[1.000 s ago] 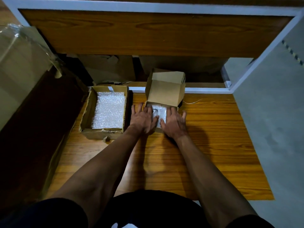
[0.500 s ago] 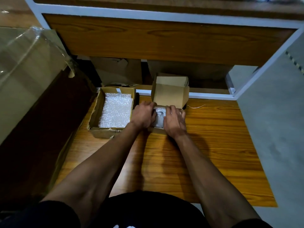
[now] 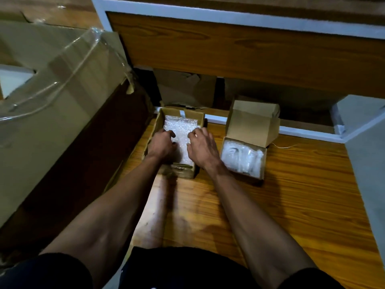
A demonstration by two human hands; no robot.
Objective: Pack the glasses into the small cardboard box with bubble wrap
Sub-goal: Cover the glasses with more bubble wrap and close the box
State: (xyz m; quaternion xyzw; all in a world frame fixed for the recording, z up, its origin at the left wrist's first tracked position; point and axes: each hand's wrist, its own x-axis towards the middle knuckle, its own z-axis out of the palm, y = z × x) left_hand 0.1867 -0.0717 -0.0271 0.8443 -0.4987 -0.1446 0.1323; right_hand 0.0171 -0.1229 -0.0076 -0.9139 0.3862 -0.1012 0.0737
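Note:
A small cardboard box (image 3: pixel 253 130) stands on the wooden floor with its lid up, and glasses wrapped in bubble wrap (image 3: pixel 241 156) lie inside it. To its left sits an open cardboard tray (image 3: pixel 158 124) holding a stack of bubble wrap sheets (image 3: pixel 181 132). Both my hands are in that tray. My left hand (image 3: pixel 161 143) has its fingers curled onto the bubble wrap at the left. My right hand (image 3: pixel 201 146) curls its fingers over the sheets' right edge. Whether either hand has a firm hold on a sheet I cannot tell.
A large cardboard box (image 3: pixel 52 113) with loose clear tape leans at the left. A wooden shelf with a white frame (image 3: pixel 229 17) runs across the back, more cardboard under it. A grey wall (image 3: pixel 366 155) closes the right side. My knees are at the bottom.
Both hands left the small box with the wrapped glasses and moved left into the bubble wrap tray. The camera turned left with them.

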